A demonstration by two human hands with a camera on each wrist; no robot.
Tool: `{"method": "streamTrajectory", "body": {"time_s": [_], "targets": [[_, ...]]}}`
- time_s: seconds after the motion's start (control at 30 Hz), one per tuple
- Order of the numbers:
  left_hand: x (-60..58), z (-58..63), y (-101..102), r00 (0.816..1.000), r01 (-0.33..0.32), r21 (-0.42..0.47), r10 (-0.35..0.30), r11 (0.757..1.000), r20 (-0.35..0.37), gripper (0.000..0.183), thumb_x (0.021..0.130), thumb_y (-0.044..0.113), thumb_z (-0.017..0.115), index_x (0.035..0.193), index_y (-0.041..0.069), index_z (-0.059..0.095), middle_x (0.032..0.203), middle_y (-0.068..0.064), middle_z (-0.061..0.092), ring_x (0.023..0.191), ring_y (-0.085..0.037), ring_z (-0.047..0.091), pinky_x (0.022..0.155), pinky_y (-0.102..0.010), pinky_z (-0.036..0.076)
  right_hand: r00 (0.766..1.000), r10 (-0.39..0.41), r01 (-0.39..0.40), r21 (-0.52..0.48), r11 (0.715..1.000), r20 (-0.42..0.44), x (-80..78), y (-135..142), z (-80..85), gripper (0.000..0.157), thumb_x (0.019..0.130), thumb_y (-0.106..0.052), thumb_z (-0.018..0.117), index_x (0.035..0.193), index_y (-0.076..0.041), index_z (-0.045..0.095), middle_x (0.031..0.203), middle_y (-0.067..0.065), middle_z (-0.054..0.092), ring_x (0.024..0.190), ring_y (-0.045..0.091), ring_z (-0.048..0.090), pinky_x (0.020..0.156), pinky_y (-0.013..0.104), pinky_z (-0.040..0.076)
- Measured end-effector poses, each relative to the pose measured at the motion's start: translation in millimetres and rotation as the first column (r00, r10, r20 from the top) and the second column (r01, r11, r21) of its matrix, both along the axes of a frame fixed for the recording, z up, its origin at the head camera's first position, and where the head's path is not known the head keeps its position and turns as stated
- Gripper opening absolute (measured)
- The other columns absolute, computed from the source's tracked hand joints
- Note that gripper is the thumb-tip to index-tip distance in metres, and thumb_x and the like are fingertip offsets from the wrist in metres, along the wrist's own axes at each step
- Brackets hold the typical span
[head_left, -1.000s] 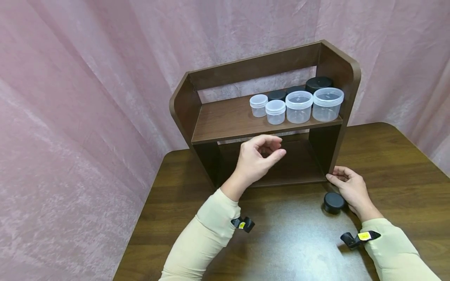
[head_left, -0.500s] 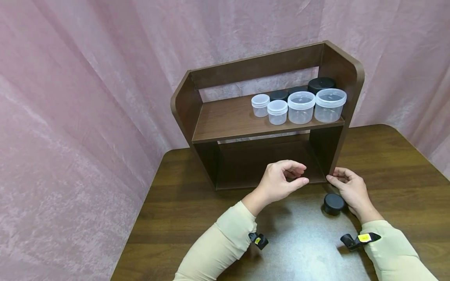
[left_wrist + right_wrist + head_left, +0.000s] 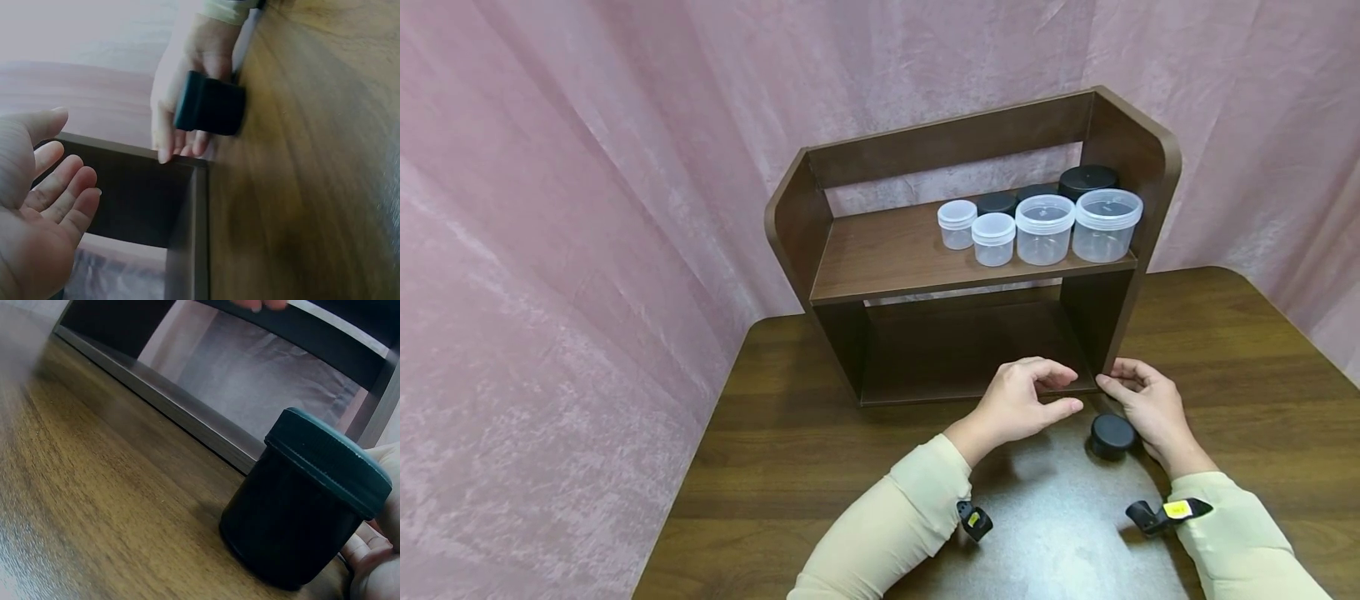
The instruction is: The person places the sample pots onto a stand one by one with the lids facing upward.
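A small black lidded jar (image 3: 1112,435) stands upright on the table, just in front of the shelf's lower right corner. My left hand (image 3: 1028,400) hovers left of this jar, palm turned toward it, with thumb and fingers apart and nothing between them. Beyond the jar, my right hand (image 3: 1150,408) holds the bottom corner of the brown wooden shelf (image 3: 880,275), thumb at the front edge and fingers along the outer side. Up close, the right wrist view shows the black jar (image 3: 300,500) beside the right hand's fingers, its ridged screw lid on.
On the upper shelf board, clear plastic jars (image 3: 1043,233) with lids stand toward the right, with black jars (image 3: 1086,179) behind them. The wooden table (image 3: 760,467) extends around the shelf. A pink curtain (image 3: 587,250) hangs behind.
My left hand has come down from in front of the shelf's middle and moved right, close to the black jar. My right hand keeps its place at the shelf corner.
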State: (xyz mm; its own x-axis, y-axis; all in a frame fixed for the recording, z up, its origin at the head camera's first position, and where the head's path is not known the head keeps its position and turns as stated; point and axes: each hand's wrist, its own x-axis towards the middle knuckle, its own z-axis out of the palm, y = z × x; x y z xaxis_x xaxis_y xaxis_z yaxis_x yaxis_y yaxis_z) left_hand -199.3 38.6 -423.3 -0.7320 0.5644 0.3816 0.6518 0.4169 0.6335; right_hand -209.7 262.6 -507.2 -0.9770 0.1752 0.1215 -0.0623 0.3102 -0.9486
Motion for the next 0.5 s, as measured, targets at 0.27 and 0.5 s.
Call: {"method": "streamTrajectory", "body": {"time_s": [0.27,0.5], "targets": [[-3.0,-16.6,16,0.998,-0.02,-0.124,0.013,0.992,-0.054,0.036,0.082,0.03,0.078,0.113,0.014,0.068,0.106,0.007,0.066,0.094,0.005,0.056,0.08,-0.004,0.041,1.0,-0.006,0.006,0.014,1.0,0.002,0.9,0,1.0,0.045,0.09,-0.03,0.069,0.119,0.001,0.056,0.098,-0.01,0.055,0.088,-0.003,0.053,0.069,0.008,0.044],[-3.0,-30.6,26,0.996,-0.043,-0.259,0.019,0.965,-0.092,0.046,0.079,0.039,0.078,0.118,0.018,0.066,0.107,0.008,0.064,0.094,0.002,0.056,0.077,-0.002,0.035,1.0,-0.01,0.01,0.017,1.0,-0.02,-0.1,1,-1.8,0.039,0.089,-0.028,0.07,0.115,-0.001,0.057,0.096,-0.012,0.056,0.086,-0.002,0.054,0.069,0.008,0.044]]}}
